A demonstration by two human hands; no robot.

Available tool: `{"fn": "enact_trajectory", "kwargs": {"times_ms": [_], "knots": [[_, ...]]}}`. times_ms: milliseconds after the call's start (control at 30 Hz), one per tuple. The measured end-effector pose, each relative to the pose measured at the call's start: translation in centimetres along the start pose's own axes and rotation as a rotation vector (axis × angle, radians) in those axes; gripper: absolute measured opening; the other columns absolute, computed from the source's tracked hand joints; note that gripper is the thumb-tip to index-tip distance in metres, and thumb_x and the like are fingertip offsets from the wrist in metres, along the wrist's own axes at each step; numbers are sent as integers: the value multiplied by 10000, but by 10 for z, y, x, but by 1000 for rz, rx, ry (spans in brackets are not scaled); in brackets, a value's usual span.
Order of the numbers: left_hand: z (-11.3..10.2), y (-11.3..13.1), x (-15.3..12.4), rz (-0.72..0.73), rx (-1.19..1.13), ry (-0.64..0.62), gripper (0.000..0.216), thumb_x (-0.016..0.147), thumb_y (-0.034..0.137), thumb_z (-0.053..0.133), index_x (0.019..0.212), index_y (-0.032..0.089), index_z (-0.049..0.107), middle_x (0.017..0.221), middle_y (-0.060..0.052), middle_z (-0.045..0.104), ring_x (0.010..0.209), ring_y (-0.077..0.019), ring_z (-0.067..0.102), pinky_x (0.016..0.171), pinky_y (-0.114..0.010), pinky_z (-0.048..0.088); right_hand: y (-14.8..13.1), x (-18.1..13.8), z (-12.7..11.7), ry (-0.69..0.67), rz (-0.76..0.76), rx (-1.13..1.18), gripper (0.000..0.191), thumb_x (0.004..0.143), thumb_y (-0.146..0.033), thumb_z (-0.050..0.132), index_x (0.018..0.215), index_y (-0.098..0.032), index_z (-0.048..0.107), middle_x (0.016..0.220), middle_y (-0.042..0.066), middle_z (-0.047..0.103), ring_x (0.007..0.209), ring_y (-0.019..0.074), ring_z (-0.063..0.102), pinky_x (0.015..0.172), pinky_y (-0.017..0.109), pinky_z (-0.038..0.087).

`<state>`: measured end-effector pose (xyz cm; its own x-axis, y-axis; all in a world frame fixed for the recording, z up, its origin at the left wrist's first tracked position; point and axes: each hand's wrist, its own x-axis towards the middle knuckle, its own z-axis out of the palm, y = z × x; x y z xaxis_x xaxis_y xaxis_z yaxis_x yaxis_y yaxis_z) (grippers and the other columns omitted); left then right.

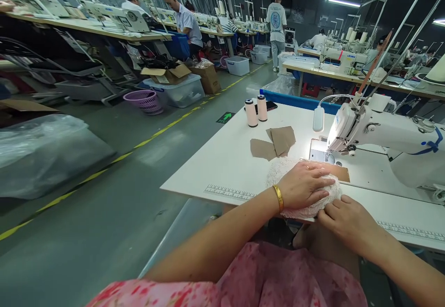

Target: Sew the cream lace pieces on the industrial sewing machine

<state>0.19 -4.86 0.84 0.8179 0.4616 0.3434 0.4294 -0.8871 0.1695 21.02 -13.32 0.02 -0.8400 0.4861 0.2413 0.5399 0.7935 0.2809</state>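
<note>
We are apparently steadying lace at the bench's near edge: left hand spread flat, right grip pinching it.

A gold bracelet and a pink garment with red floral blotches are worn

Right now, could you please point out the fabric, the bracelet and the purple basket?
Fabric [277, 170]: head view, on its exposed left part.
Bracelet [278, 199]: head view, on its golden band.
Purple basket [149, 105]: head view, on its side wall.
</note>
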Motion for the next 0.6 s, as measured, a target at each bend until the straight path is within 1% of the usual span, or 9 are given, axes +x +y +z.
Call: {"fn": "enact_trajectory", "kwargs": {"times_ms": [100,167,300,400,500,600], "knots": [[0,-1,0,4,6,6,391,1088,417,514,1409,247,657,1487,-54,656,1354,-296,593,1128,-491,420,2,-5,-6,-62,-8,75,280,771,19,600,876,-231,530,751,-25,620,674,189,532,687,371,252],[1,-1,0,4,7,-3,396,1089,430,505,1411,256,656,1479,-56,661,1354,-299,593,1112,-489,429,4,-10,-11,-69,17,110,268,802,14,588,878,-233,519,751,-27,614,668,186,522,683,369,240],[1,-1,-1,7,9,5,400,1086,427,505,1405,244,664,1479,-60,660,1354,-304,593,1118,-512,434,9,-12,-12,40,105,107,200,942,-24,516,909,-220,538,743,-15,600,645,187,487,670,369,223],[0,-1,-2,1,5,10,396,1085,419,513,1402,239,667,1486,-51,657,1357,-302,593,1134,-528,429,9,-7,-4,105,106,100,229,1031,-52,438,929,-210,569,740,-6,595,660,194,485,680,368,239],[0,0,-1,-1,-4,6,381,1086,409,511,1392,250,672,1490,-41,656,1368,-292,586,1151,-516,422,8,-1,3,153,81,106,271,1058,-53,404,917,-205,579,747,-3,596,685,192,492,688,366,249],[0,0,-1,-2,-4,-6,380,1085,401,505,1395,252,667,1494,-45,654,1376,-294,580,1159,-513,414,8,1,3,163,60,136,290,1063,-54,395,892,-205,574,756,-2,591,701,190,491,689,362,253]]}}
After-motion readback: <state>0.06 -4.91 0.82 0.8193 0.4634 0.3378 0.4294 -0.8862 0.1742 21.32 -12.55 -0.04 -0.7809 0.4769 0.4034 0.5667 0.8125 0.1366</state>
